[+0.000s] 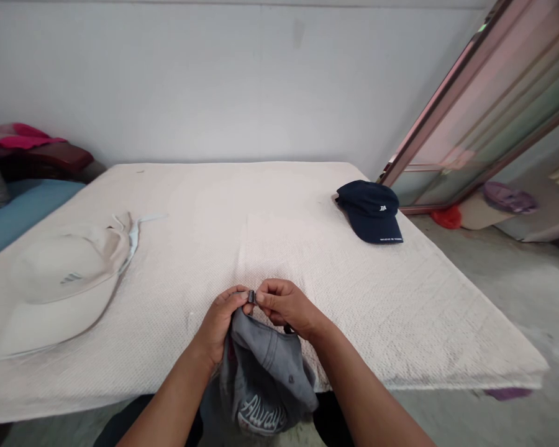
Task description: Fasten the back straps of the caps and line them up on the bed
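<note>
A grey baseball cap (274, 360) with white stitched lettering hangs at the table's near edge, below both hands. My left hand (223, 316) is closed, pinching the cap's strap beside a small dark metal buckle (251, 296). On the buckle's other side, the fingers of my right hand (284, 304) are closed in a pinch on the strap. The fingertips of the two hands nearly meet at the buckle. How far the strap passes through it is too small to tell.
A white cap (65, 279) with loose straps lies at the left of the cloth-covered table (205, 217). A navy cap (370, 208) sits at the right side. Behind stands a pale wall (214, 81); a sliding door (470, 105) is at the right.
</note>
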`<state>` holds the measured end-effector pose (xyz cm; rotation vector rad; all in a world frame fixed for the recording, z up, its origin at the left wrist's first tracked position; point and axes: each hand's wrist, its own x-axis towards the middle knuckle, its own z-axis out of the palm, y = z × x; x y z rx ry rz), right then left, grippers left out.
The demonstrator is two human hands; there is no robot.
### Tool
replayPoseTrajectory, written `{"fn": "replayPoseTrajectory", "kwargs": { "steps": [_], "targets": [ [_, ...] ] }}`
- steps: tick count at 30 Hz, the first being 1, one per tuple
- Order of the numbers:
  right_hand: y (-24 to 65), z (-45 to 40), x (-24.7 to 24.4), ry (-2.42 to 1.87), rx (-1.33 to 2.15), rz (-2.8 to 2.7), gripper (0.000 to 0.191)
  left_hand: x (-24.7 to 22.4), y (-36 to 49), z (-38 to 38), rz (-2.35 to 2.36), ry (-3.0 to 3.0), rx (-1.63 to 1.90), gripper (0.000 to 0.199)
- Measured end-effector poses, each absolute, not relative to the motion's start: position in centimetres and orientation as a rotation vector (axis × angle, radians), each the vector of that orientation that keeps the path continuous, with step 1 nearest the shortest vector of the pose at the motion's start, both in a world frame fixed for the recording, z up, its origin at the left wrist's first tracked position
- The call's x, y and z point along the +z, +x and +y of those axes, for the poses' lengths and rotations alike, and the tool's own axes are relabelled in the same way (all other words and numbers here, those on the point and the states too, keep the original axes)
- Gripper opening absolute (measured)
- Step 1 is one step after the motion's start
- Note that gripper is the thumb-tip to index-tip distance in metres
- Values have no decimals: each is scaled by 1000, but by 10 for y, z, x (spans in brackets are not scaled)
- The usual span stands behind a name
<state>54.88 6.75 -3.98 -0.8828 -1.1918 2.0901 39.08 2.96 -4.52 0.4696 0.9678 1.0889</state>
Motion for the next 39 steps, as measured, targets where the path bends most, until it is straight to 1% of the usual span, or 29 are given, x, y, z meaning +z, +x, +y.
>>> {"fn": "replayPoseTrajectory", "kwargs": {
  "steps": [6,9,11,18,23,26,30,34,39],
  "targets": [
    [549,69,-39,-816,2116,-1138,32,-44,390,30,998,482,1052,16],
    [549,70,-40,-785,2104,-1184,36,-46,391,30,1007,489,1011,15],
    [549,70,-41,-774,2090,-1244,36,-47,391,30,1016,505,1018,15],
    [552,71,-42,-780,1864,-1481,17,-48,388,29,971,491,1036,6],
    [553,71,-41,-670,1861,-1427,11,-47,389,30,921,388,1004,4],
    [552,69,-42,-681,1832,-1433,8,-47,391,31,923,370,1005,3],
    [551,68,-41,-673,1786,-1299,10,-45,392,30,926,424,967,11],
    [555,69,-37,-731,1711,-1107,12,-46,392,29,904,424,960,10],
    [558,67,-35,-596,1871,-910,13,-47,393,29,906,411,961,7]
  ]
}}
